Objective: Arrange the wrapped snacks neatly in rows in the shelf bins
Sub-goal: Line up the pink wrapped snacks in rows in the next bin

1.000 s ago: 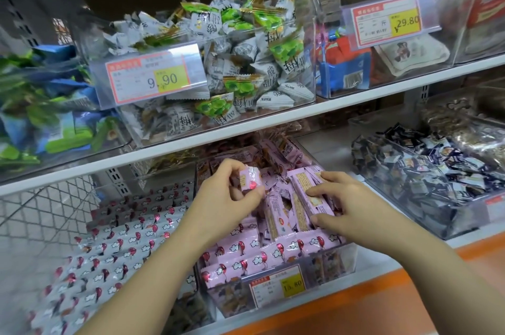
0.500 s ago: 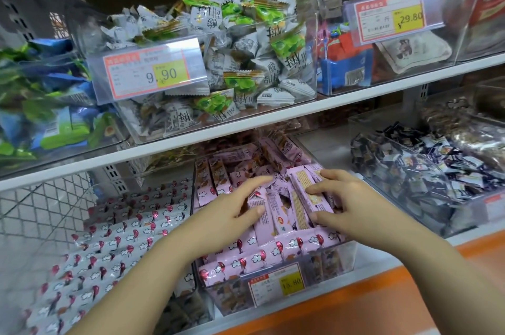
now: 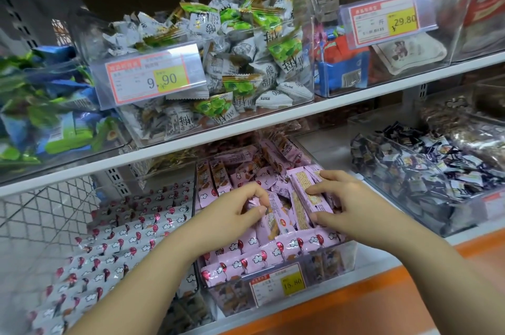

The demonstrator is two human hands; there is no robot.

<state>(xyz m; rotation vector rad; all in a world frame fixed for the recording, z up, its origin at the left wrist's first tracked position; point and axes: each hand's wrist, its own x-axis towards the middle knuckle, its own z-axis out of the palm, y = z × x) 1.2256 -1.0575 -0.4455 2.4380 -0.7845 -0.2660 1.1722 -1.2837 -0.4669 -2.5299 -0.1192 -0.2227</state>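
Moved: left hand [image 3: 232, 209] held one snack up a second ago, then reached flat into the bin [image 3: 344, 258]; now its fingers curl down into the loose pile. Right hand [image 3: 347, 203] has stayed on its bundle [image 3: 304, 189].
Head view, setting: shop shelves hold clear bins. Both hands work in the middle bin of the lower shelf, which is filled with pink snacks [image 3: 246, 250].
Left hand: thumb and fingertips pinch one pink wrapper in the jumbled middle of the bin.
Right hand: thumb at the near end and fingers across the top grip the bundle, several bars standing on edge at the right side of the bin.
Done: two tidy rows lie flat across the front of the bin, just behind the price tag [image 3: 278, 285]. A few bars stand lined up at the back left.
Left to do: bars in the centre and back lie at all angles, and the bundle is not yet set down as a row.
Progress: by my judgement, about halfway for this bin.
Neighbours: white snacks [image 3: 123, 239] in the bin to the left already lie in neat rows. Dark snacks [image 3: 423, 170] to the right are a loose heap, and so are the green snacks [image 3: 232, 61] on the shelf above.
Hidden: whether the lower layers of the pink bin are tidy cannot be told.
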